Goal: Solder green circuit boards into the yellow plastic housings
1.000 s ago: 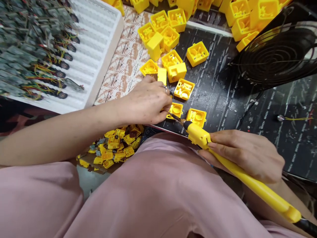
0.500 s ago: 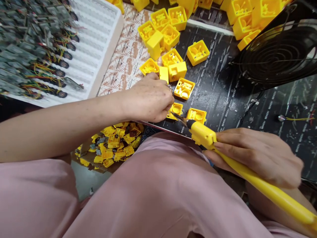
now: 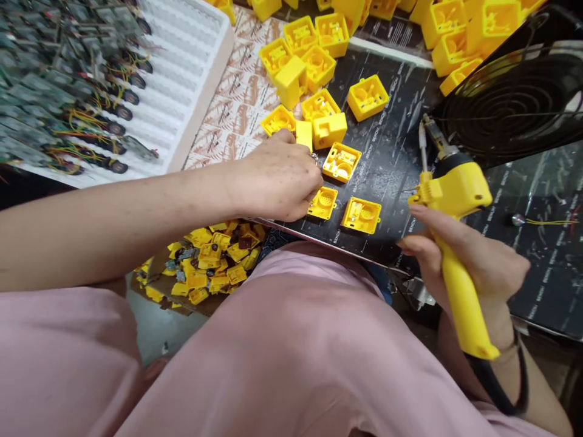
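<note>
My right hand [image 3: 483, 261] is wrapped round the handle of a yellow soldering gun [image 3: 460, 188], whose metal tip points up and away, near the black fan. My left hand [image 3: 282, 173] rests at the table's near edge with its fingers curled down against a small open yellow plastic case [image 3: 324, 203], partly covering it; the fingertips are hidden. Beside that case lies another open yellow case [image 3: 362, 215], with a round grille inside. A further case [image 3: 341, 162] sits just beyond the left hand's knuckles.
More yellow cases [image 3: 319, 67] are clustered farther back. A white foam tray [image 3: 191, 79] of circuit boards with coloured wires stands at left. The black fan [image 3: 514, 97] is at right, near a small round part with wires [image 3: 519, 220]. Below the edge, a box [image 3: 159, 267] holds yellow pieces.
My right hand has lifted the soldering gun away from the case by my left hand, swinging its tip up and to the right. My left hand has stayed at the case.
</note>
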A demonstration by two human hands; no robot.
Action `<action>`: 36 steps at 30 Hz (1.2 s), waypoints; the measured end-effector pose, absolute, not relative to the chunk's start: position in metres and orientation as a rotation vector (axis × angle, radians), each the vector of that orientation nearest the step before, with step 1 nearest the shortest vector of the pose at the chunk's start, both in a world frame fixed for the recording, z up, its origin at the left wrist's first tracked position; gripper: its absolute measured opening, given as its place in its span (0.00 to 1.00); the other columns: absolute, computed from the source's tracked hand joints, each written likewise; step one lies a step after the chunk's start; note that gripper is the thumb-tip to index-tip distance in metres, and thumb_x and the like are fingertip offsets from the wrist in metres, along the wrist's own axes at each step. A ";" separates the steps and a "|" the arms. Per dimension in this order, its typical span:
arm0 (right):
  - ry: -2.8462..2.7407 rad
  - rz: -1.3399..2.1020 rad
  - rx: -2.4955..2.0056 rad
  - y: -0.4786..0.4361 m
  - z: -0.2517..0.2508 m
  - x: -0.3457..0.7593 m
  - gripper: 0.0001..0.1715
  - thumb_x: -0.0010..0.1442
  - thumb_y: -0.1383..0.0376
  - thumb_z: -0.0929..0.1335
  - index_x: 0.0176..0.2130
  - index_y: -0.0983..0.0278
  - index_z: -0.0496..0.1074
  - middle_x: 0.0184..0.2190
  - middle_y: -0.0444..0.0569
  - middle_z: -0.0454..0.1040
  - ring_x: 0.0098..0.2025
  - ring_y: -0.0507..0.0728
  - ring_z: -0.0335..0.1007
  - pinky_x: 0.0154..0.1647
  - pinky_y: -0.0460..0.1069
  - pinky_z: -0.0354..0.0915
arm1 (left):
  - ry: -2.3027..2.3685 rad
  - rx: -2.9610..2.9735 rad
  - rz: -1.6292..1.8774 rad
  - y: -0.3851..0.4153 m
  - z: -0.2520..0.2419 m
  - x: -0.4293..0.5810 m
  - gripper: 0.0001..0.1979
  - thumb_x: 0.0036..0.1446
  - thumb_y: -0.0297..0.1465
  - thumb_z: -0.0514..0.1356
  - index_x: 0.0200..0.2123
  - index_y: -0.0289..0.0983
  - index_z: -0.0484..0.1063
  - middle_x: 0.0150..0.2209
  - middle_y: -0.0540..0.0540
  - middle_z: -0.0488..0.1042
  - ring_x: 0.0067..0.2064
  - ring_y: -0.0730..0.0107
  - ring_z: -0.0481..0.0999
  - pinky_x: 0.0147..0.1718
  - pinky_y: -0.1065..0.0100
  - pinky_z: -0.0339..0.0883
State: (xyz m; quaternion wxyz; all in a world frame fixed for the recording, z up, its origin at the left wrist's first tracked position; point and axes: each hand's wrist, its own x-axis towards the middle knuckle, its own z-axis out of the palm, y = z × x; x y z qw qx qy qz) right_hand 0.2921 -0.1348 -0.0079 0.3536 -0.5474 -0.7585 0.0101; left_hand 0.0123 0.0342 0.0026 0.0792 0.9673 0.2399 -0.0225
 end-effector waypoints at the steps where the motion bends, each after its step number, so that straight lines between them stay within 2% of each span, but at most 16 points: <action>1: -1.997 -0.030 -1.374 -0.129 -0.009 0.290 0.11 0.74 0.64 0.76 0.55 0.55 0.80 0.37 0.42 0.87 0.32 0.53 0.86 0.38 0.44 0.78 | 0.726 2.901 -0.061 0.034 0.002 0.013 0.13 0.63 0.38 0.59 0.27 0.42 0.77 0.25 0.47 0.74 0.40 0.55 0.80 0.57 0.53 0.70; 3: -2.053 -0.060 -1.305 -0.118 -0.014 0.287 0.11 0.72 0.66 0.77 0.52 0.57 0.77 0.42 0.46 0.88 0.38 0.55 0.88 0.43 0.44 0.80 | 0.739 2.914 -0.058 0.034 0.002 0.014 0.12 0.63 0.38 0.60 0.28 0.42 0.77 0.25 0.48 0.74 0.41 0.55 0.80 0.58 0.52 0.70; 7: -2.138 0.118 -1.256 -0.108 -0.033 0.286 0.30 0.64 0.58 0.83 0.59 0.59 0.72 0.54 0.58 0.86 0.48 0.67 0.89 0.52 0.57 0.85 | 0.782 2.936 -0.073 0.029 0.015 0.011 0.08 0.62 0.35 0.60 0.33 0.42 0.79 0.30 0.46 0.80 0.47 0.50 0.83 0.59 0.49 0.69; 9: -2.146 0.165 -1.242 -0.108 -0.040 0.285 0.35 0.62 0.60 0.83 0.62 0.58 0.70 0.58 0.61 0.84 0.53 0.71 0.88 0.54 0.62 0.86 | 0.829 2.951 -0.034 0.023 0.021 0.009 0.08 0.63 0.34 0.61 0.39 0.43 0.81 0.37 0.45 0.84 0.52 0.47 0.83 0.61 0.46 0.69; 12: -2.075 0.182 -1.237 -0.111 -0.049 0.284 0.36 0.63 0.68 0.81 0.64 0.55 0.70 0.61 0.60 0.83 0.57 0.70 0.87 0.55 0.60 0.86 | 0.794 2.994 0.103 0.006 0.016 0.008 0.13 0.68 0.35 0.62 0.52 0.43 0.81 0.51 0.44 0.87 0.59 0.48 0.83 0.62 0.46 0.70; 15: -1.940 0.036 -1.248 -0.112 -0.059 0.286 0.40 0.59 0.65 0.84 0.65 0.54 0.73 0.59 0.56 0.85 0.54 0.67 0.88 0.52 0.54 0.86 | 0.620 3.088 0.274 -0.009 -0.011 0.012 0.17 0.76 0.32 0.59 0.64 0.41 0.77 0.65 0.42 0.82 0.64 0.56 0.81 0.61 0.53 0.71; 18: -1.920 -0.079 -1.261 -0.104 -0.070 0.281 0.45 0.55 0.59 0.86 0.67 0.53 0.74 0.59 0.56 0.85 0.50 0.68 0.90 0.43 0.53 0.87 | 0.556 3.180 0.419 -0.011 -0.041 0.011 0.20 0.80 0.26 0.53 0.67 0.40 0.76 0.62 0.43 0.84 0.59 0.63 0.84 0.58 0.58 0.72; 20: -1.967 -0.083 -1.231 -0.098 -0.074 0.273 0.41 0.60 0.57 0.84 0.67 0.54 0.73 0.56 0.55 0.86 0.45 0.67 0.90 0.36 0.53 0.86 | 0.550 3.199 0.519 -0.010 -0.050 0.003 0.21 0.78 0.25 0.55 0.68 0.40 0.76 0.60 0.42 0.85 0.57 0.62 0.85 0.59 0.57 0.71; 22: -2.004 -0.072 -1.209 -0.094 -0.074 0.265 0.35 0.66 0.50 0.80 0.66 0.55 0.73 0.52 0.55 0.87 0.42 0.67 0.90 0.34 0.54 0.86 | 0.590 3.157 0.640 -0.008 -0.046 -0.013 0.21 0.76 0.28 0.60 0.69 0.39 0.74 0.63 0.39 0.83 0.61 0.59 0.83 0.60 0.56 0.71; 25: -1.985 -0.036 -1.236 -0.094 -0.068 0.263 0.40 0.65 0.41 0.79 0.66 0.56 0.72 0.54 0.58 0.86 0.47 0.71 0.89 0.46 0.62 0.87 | 0.858 3.067 0.639 0.000 -0.020 -0.062 0.21 0.76 0.32 0.60 0.69 0.42 0.74 0.68 0.40 0.80 0.66 0.59 0.79 0.63 0.56 0.71; 27: -1.929 -0.003 -1.230 -0.097 -0.065 0.267 0.44 0.61 0.43 0.82 0.67 0.55 0.72 0.58 0.59 0.85 0.50 0.71 0.89 0.54 0.64 0.86 | 1.251 3.001 0.501 0.013 -0.002 -0.110 0.17 0.76 0.31 0.58 0.63 0.44 0.78 0.65 0.43 0.82 0.66 0.57 0.79 0.68 0.50 0.68; 29: -1.877 0.031 -1.228 -0.100 -0.063 0.272 0.43 0.60 0.47 0.84 0.67 0.54 0.73 0.60 0.57 0.84 0.52 0.70 0.89 0.58 0.64 0.85 | 1.638 2.832 0.223 0.028 0.011 -0.159 0.13 0.74 0.34 0.62 0.57 0.40 0.81 0.69 0.43 0.79 0.73 0.50 0.72 0.74 0.41 0.59; 31: -1.853 0.057 -1.263 -0.103 -0.063 0.274 0.38 0.63 0.49 0.83 0.65 0.54 0.74 0.59 0.53 0.85 0.54 0.70 0.88 0.61 0.64 0.83 | 1.849 2.648 0.154 0.039 0.018 -0.195 0.11 0.76 0.37 0.62 0.45 0.38 0.82 0.61 0.48 0.84 0.70 0.56 0.73 0.76 0.44 0.57; 33: -1.859 0.075 -1.317 -0.104 -0.065 0.274 0.32 0.66 0.51 0.81 0.64 0.55 0.75 0.59 0.52 0.86 0.57 0.70 0.87 0.61 0.64 0.82 | 1.978 2.523 0.364 0.040 0.024 -0.210 0.18 0.81 0.43 0.58 0.45 0.38 0.81 0.53 0.52 0.87 0.60 0.67 0.77 0.70 0.54 0.67; 35: -1.872 0.074 -1.315 -0.104 -0.065 0.273 0.28 0.68 0.54 0.80 0.62 0.57 0.76 0.57 0.51 0.86 0.55 0.69 0.88 0.56 0.61 0.83 | 1.929 2.423 0.795 0.033 0.032 -0.201 0.23 0.82 0.50 0.54 0.51 0.38 0.80 0.48 0.53 0.87 0.48 0.74 0.78 0.55 0.64 0.76; 36: -1.869 0.085 -1.297 -0.103 -0.063 0.271 0.26 0.69 0.57 0.80 0.61 0.58 0.76 0.56 0.51 0.87 0.53 0.68 0.88 0.53 0.59 0.84 | 1.796 2.365 1.004 0.028 0.036 -0.188 0.25 0.81 0.54 0.55 0.51 0.39 0.79 0.45 0.52 0.87 0.44 0.75 0.79 0.46 0.66 0.77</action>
